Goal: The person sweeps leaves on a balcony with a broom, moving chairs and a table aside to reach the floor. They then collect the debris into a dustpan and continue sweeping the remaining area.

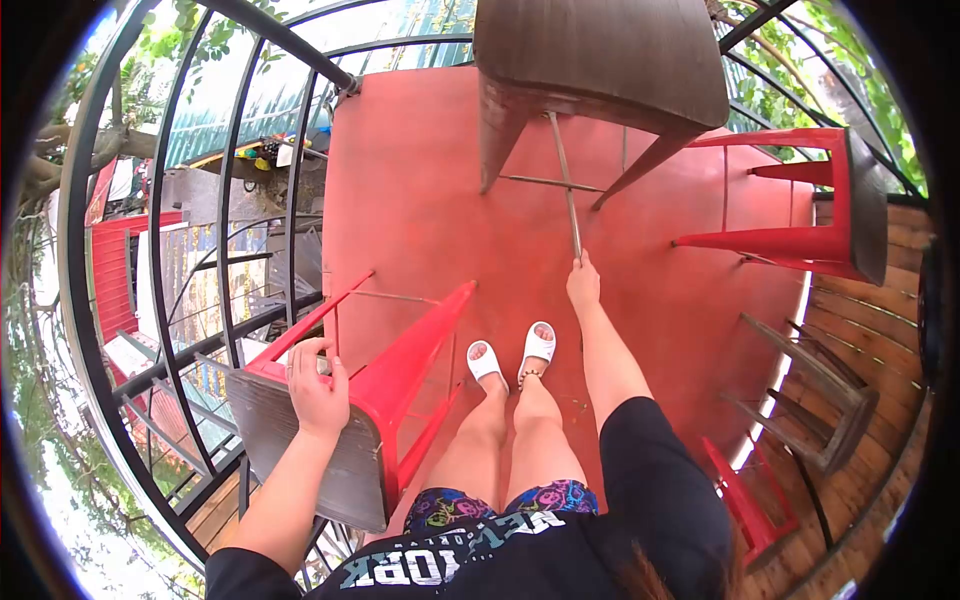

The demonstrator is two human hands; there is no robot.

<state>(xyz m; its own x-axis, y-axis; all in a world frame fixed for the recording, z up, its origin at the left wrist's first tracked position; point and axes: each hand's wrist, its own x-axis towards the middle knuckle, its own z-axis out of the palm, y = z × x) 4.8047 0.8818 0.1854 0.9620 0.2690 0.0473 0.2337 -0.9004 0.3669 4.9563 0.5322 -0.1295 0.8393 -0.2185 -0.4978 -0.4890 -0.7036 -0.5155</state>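
The left hand (318, 385) grips the worn wooden seat of a red stool (400, 400), fingers curled over the seat's far edge and thumb lying on top. The stool leans out of upright, its red legs slanting away from the person across the red floor (430, 190). To the right of that stool, past the person's white sandals (512, 355), the right hand (583, 283) is clenched around the near end of a thin metal rod (566, 190). The rod runs away from the stool and passes in under a dark wooden table (600, 55), which stands well beyond the stool. A black railing (170, 250) curves just to the left of the stool, with trees and rooftops showing through its bars. Far to the stool's right stands a second red stool (800, 190), and nearer than it a dark wooden stool (815, 400) sits at the edge of plank decking.
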